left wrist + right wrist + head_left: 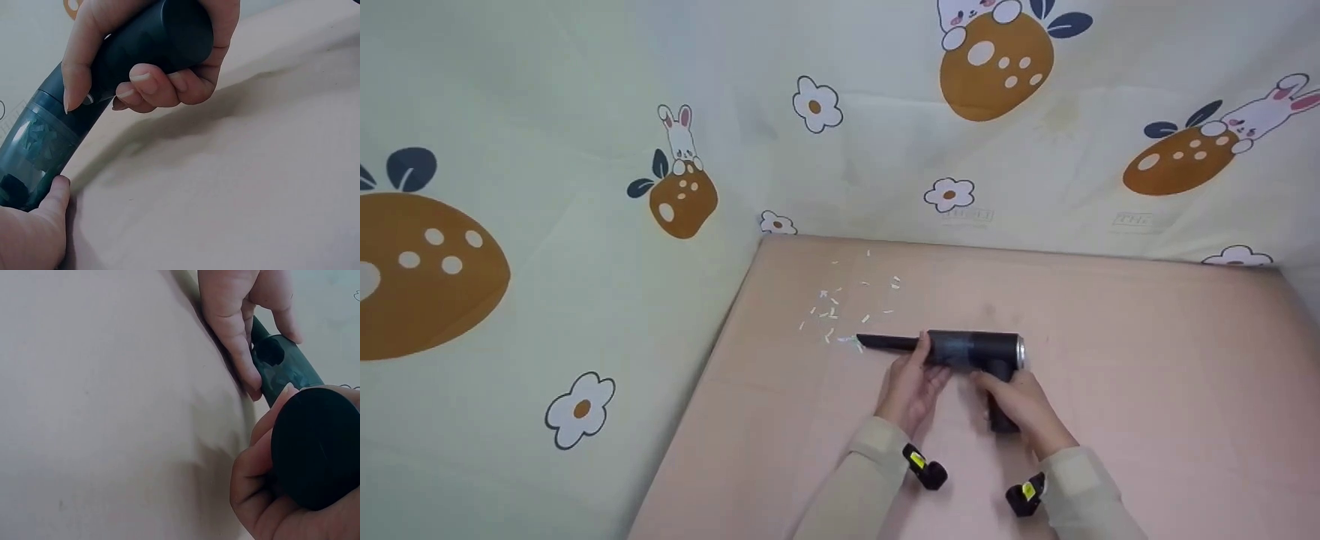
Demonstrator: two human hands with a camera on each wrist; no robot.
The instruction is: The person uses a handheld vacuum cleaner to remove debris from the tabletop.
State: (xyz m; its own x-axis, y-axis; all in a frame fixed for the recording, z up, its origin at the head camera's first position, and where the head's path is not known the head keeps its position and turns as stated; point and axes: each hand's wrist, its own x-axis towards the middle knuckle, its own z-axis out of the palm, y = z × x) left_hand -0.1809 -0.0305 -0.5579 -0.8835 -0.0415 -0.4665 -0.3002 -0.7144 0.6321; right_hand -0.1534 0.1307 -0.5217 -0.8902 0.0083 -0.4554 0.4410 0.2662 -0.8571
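A black handheld vacuum cleaner [986, 347] lies level just above the pink tabletop, its narrow nozzle [889, 343] pointing left. My right hand [1027, 405] grips its handle, with the fingers curled round it. With thumb and fingers on either side, my left hand [911, 390] holds the front of the barrel near the nozzle's base. Pale scraps show inside the clear dust cup [42, 140] in the left wrist view. Small white paper scraps [865, 319] are scattered beyond and left of the nozzle tip, which reaches the nearest ones.
The pink covered table [1147, 360] extends to both sides and towards me. Behind it and on the left hang pale curtains [877, 165] printed with rabbits, orange-brown fruit and flowers. A black device with a yellow mark [916, 460] is worn at each wrist.
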